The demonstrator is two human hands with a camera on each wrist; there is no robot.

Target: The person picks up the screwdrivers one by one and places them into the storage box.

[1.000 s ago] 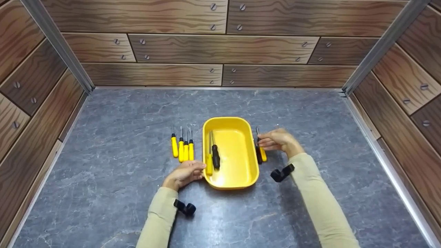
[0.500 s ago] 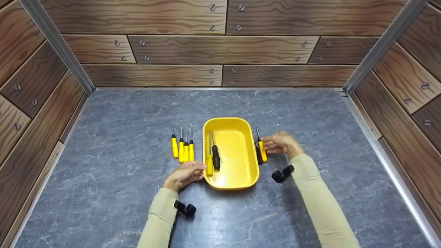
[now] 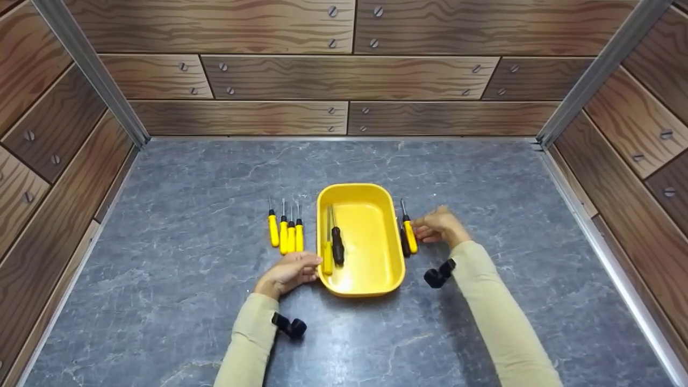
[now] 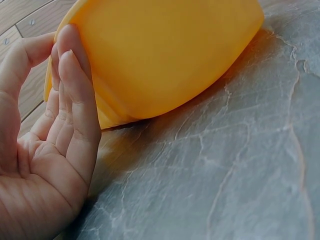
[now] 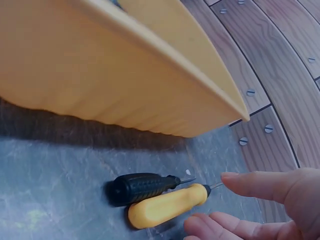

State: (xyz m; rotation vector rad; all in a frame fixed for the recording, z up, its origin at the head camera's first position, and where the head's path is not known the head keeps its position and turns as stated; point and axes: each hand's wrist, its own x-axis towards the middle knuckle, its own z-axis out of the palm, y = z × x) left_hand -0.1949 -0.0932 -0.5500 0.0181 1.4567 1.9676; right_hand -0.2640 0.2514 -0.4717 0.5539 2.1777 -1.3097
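The left hand [image 3: 290,273] pinches the left rim of the tray [image 3: 372,242], which stands on the table [image 3: 215,177] with a yellow screwdriver [image 3: 327,259] and a black screwdriver [image 3: 337,248] inside. The right hand [image 3: 443,226], thumb and fingers apart, is just beside another yellow screwdriver [image 3: 410,237], next to a second black screwdriver [image 5: 142,188], right of the tray. Four more yellow screwdrivers [image 3: 283,236] lie left of it.

Head view is bright, with glare inside the yellow tray [image 3: 371,242]; wrist views are dimmer; right-wrist planks [image 5: 282,65] curve.
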